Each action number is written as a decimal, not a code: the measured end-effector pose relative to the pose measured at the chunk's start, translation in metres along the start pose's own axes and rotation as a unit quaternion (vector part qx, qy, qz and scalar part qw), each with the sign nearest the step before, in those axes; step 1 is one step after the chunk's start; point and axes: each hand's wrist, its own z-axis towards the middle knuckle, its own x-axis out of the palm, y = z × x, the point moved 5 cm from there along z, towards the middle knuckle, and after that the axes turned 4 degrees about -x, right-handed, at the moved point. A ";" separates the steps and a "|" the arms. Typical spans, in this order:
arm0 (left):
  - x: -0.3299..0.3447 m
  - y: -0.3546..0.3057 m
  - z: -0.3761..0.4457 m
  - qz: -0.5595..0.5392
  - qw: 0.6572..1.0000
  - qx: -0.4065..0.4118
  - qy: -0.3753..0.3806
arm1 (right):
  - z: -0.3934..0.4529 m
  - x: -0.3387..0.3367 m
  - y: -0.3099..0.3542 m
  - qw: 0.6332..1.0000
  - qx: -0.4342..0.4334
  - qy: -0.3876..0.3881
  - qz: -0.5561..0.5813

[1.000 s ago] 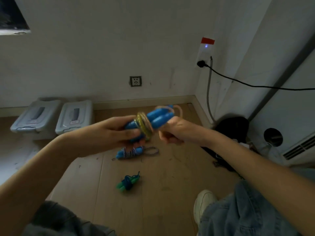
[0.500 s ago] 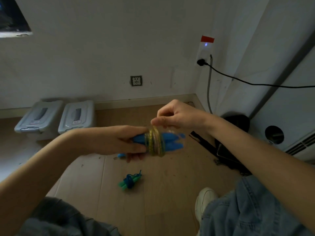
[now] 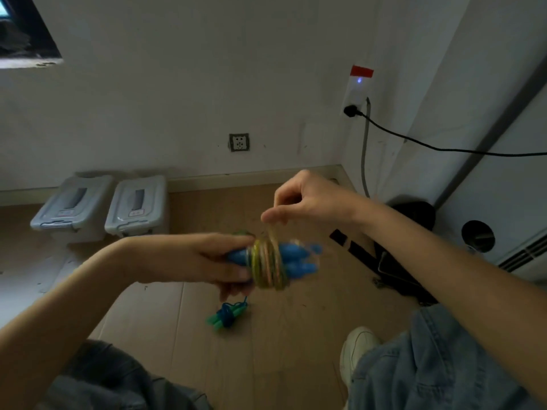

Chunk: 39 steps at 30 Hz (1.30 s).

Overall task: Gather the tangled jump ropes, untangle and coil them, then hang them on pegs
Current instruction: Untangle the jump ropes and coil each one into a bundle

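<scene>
While L hand (image 3: 207, 258) grips handles (image 3: 293, 258) | R hand (image 3: 307, 202) raised, more rope (image 3: 268, 261) wraps

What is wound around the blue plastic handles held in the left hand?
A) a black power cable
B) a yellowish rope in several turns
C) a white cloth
B: yellowish rope coils around the blue plastic handles gripped by the left hand.

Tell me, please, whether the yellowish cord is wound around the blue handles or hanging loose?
Wound: the yellowish cord circles the blue plastic handles in tight loops.
</scene>
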 end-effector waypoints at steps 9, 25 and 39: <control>-0.027 0.038 0.012 0.064 0.953 -0.132 -0.264 | -0.016 0.024 0.015 0.960 -0.067 0.061 -0.266; -0.012 -0.002 0.014 0.064 0.949 0.006 -0.307 | -0.016 0.042 -0.029 0.901 0.140 -0.051 0.407; -0.035 0.031 0.026 0.120 0.827 -0.059 -0.546 | -0.027 0.042 0.033 0.948 -0.026 -0.091 -0.304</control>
